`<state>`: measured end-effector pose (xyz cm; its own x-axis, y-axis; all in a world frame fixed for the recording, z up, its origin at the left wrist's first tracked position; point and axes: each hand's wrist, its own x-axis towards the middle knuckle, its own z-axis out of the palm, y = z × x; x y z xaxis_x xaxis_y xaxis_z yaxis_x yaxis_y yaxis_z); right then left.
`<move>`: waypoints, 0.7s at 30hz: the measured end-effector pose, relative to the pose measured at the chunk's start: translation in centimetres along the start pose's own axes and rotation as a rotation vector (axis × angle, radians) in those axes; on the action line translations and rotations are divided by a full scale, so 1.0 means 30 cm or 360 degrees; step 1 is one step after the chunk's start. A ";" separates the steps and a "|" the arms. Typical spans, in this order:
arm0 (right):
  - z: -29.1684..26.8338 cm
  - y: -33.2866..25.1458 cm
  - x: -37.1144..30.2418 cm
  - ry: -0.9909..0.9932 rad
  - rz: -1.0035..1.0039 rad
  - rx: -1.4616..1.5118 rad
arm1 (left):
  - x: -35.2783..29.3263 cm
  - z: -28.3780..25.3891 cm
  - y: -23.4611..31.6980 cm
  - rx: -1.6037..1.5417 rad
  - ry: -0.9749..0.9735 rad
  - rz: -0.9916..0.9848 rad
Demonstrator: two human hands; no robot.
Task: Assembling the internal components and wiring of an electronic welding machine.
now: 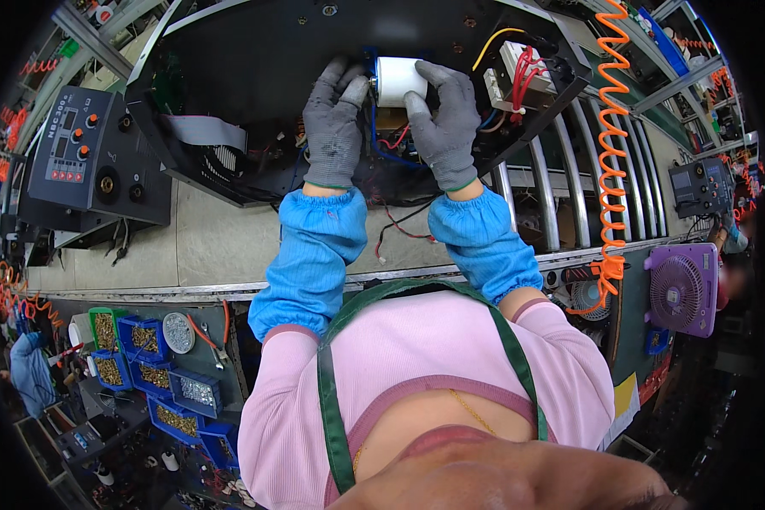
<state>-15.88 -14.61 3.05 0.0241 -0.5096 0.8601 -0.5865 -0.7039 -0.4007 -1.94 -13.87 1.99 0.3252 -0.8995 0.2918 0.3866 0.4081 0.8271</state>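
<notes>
Inside an open black metal housing (255, 51), a white cylindrical part (396, 82), which looks like a capacitor, lies on its side. My right hand (444, 127), in a grey glove, grips its right end between thumb and fingers. At the small metal fitting on its left end, my left hand (333, 123), gloved too, has its fingers drawn together. Whatever they pinch is too small to make out. Blue wire (374, 127) runs down beside the cylinder. Red wires (527, 76) join a pale block (518, 64) at the housing's right.
A black control unit (81, 157) with orange knobs stands at left. Blue bins (155, 376) of small metal parts and orange-handled pliers (204, 331) lie lower left. An orange coiled hose (608, 153) hangs beside metal rollers (574, 183). A purple fan (682, 291) is at right.
</notes>
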 end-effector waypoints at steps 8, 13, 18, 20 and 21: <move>0.021 -0.012 0.009 0.0013 -0.0021 0.0017 | 0.010 -0.037 0.032 0.0367 0.0105 -0.0004; -0.023 0.013 0.006 0.0101 -0.0035 -0.0117 | 0.004 0.018 0.031 0.0719 0.0056 0.0090; 0.032 -0.005 -0.010 0.0138 0.0004 0.0091 | -0.020 -0.005 0.046 0.0712 0.0056 0.0072; 0.017 -0.025 0.000 0.0131 0.0048 0.0108 | -0.017 -0.043 0.021 0.1072 -0.0130 0.0467; 0.007 -0.025 -0.004 0.0131 0.0065 0.0103 | -0.016 -0.038 -0.001 0.0975 -0.0096 0.0322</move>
<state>-15.27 -14.13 3.16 -0.0667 -0.4979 0.8647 -0.5320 -0.7154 -0.4529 -1.12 -13.28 1.27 0.2842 -0.8285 0.4825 -0.2458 0.4235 0.8719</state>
